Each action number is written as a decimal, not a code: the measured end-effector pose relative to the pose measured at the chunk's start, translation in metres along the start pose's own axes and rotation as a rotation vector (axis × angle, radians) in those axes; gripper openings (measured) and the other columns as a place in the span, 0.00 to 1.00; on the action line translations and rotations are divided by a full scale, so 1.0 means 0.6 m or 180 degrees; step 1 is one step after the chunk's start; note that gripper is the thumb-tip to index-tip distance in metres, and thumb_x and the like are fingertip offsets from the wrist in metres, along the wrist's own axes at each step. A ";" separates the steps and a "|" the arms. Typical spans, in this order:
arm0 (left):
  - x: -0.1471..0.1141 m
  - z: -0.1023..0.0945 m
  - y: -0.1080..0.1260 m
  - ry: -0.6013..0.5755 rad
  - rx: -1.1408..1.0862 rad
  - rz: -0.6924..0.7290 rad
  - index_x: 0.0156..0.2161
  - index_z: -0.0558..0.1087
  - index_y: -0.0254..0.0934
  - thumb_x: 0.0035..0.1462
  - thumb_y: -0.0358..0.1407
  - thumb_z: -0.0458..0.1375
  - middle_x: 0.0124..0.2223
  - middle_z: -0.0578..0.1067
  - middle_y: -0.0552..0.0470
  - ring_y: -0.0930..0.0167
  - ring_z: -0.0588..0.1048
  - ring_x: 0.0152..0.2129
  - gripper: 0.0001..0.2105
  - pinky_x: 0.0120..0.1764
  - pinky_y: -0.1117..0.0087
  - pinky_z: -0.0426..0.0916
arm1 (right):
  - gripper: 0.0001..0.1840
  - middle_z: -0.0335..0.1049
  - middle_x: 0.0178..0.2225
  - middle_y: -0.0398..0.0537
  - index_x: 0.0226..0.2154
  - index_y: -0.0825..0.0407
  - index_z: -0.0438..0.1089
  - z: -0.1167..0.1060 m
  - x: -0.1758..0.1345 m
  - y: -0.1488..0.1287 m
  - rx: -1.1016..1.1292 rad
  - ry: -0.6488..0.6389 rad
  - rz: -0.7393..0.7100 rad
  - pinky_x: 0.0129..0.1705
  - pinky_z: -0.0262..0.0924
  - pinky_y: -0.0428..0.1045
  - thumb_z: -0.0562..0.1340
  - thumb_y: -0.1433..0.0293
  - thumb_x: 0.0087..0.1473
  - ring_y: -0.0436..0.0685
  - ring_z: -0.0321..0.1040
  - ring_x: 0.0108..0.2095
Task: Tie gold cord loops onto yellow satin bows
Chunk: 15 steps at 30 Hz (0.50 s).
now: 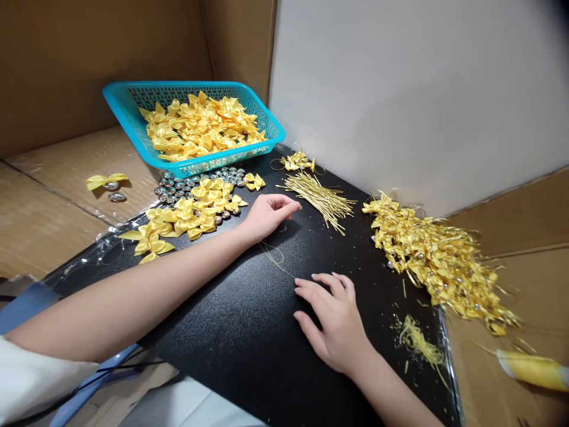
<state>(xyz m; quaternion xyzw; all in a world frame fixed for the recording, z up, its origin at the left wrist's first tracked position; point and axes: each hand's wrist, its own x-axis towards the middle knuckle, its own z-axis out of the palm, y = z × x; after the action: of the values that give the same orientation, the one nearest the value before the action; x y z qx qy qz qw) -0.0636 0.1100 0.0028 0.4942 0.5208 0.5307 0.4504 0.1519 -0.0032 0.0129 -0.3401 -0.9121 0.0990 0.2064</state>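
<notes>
My left hand [272,216] is over the black board, its thumb and fingers pinched together near the bundle of gold cords [317,198]. What the pinch holds, if anything, is hidden. My right hand [333,320] lies lower on the board, palm down, with fingers spread and thumb apart. A thin yellow thread [276,261] loops between the two hands and runs toward my right fingertips. Beside my left forearm lies a cluster of yellow ribbon bows [186,216], with shiny silver bells or beads [178,185] behind it.
A blue basket [208,165] full of yellow bows stands at the back left. Along the right edge is a long heap of corded bows [435,261]. Thread scraps [420,341] and a yellow thread spool [533,370] are nearer. A white wall [400,89] rises behind.
</notes>
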 end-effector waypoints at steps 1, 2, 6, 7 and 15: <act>0.000 0.000 0.000 0.0001 0.0003 0.0004 0.25 0.76 0.34 0.51 0.38 0.63 0.18 0.68 0.59 0.78 0.60 0.15 0.09 0.21 0.75 0.54 | 0.10 0.76 0.50 0.44 0.45 0.50 0.70 0.004 0.003 -0.005 0.0028 0.0069 0.0018 0.57 0.44 0.57 0.57 0.66 0.63 0.60 0.64 0.50; 0.000 0.000 -0.001 0.0004 0.0003 0.0010 0.25 0.76 0.34 0.51 0.38 0.63 0.18 0.67 0.59 0.78 0.60 0.15 0.09 0.21 0.75 0.55 | 0.10 0.76 0.50 0.43 0.45 0.50 0.70 0.009 0.006 -0.010 0.0042 0.0120 0.0008 0.57 0.44 0.57 0.58 0.66 0.63 0.60 0.64 0.50; -0.001 0.001 0.001 0.0016 0.0000 0.0028 0.25 0.75 0.34 0.51 0.39 0.62 0.18 0.67 0.59 0.78 0.59 0.15 0.09 0.20 0.75 0.54 | 0.11 0.74 0.53 0.44 0.46 0.50 0.70 0.026 0.015 -0.025 -0.0116 0.0087 -0.0142 0.57 0.43 0.57 0.58 0.65 0.63 0.60 0.63 0.51; -0.001 0.001 0.001 0.0016 0.0002 0.0030 0.25 0.75 0.34 0.51 0.39 0.62 0.18 0.67 0.59 0.78 0.59 0.15 0.10 0.21 0.75 0.54 | 0.12 0.73 0.55 0.45 0.47 0.51 0.69 0.029 0.017 -0.026 -0.0175 0.0038 -0.0155 0.58 0.43 0.58 0.58 0.65 0.63 0.61 0.62 0.52; 0.000 -0.001 0.001 0.0023 0.0021 0.0046 0.26 0.76 0.34 0.51 0.40 0.62 0.18 0.67 0.59 0.78 0.58 0.15 0.10 0.21 0.75 0.54 | 0.13 0.70 0.57 0.46 0.48 0.52 0.68 0.032 0.019 -0.026 -0.0161 -0.0122 -0.0072 0.57 0.43 0.59 0.58 0.65 0.63 0.61 0.61 0.51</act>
<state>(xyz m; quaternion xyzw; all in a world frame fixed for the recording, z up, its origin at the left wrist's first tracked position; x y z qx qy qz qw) -0.0642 0.1100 0.0034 0.4976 0.5206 0.5339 0.4430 0.1265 -0.0083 0.0044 -0.3330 -0.9219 0.0801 0.1813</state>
